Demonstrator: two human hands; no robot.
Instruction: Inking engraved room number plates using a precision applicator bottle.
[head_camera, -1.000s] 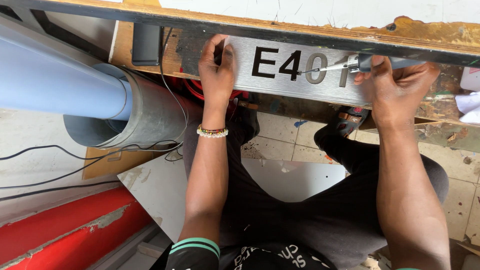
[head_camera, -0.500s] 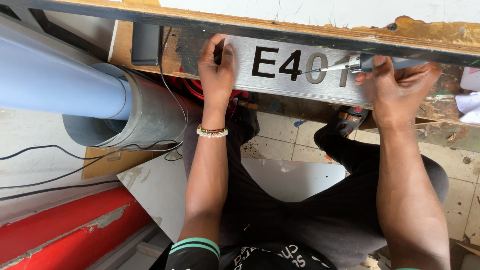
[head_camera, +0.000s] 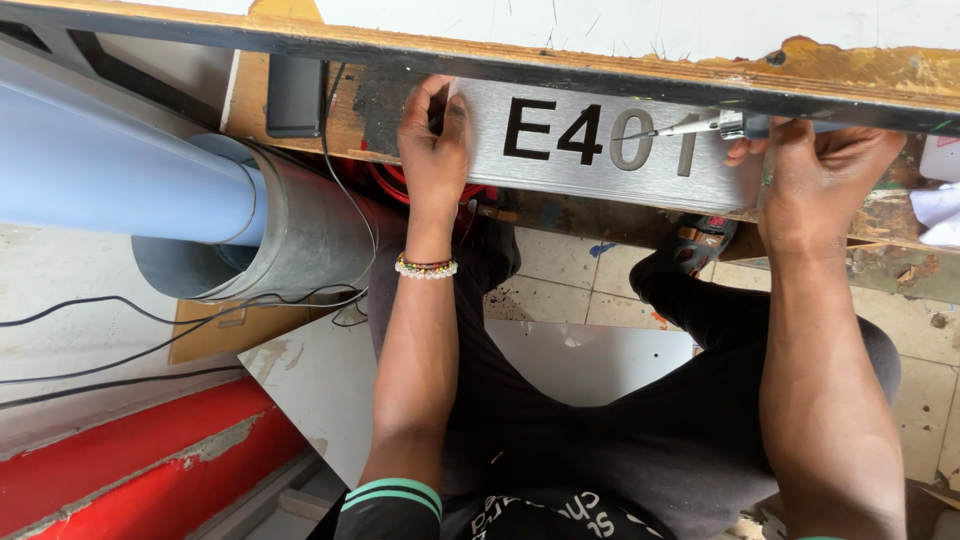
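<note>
The left hand (head_camera: 435, 135) presses down on the left end of the metal sign plate (head_camera: 600, 150), which lies on the wooden workbench (head_camera: 300, 95). The right hand (head_camera: 815, 170) grips a thin pointed tool (head_camera: 700, 125), tip at the grey cut-outs. The plate should stay still, the tip moving slowly. It is shiny silver with dark letters.

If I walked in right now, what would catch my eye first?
Probably the brushed metal sign plate with dark cut-out characters, lying on the worn wooden bench at the top. The left hand steadies its left end while the right hand points a slim pointed tool at it.
</note>
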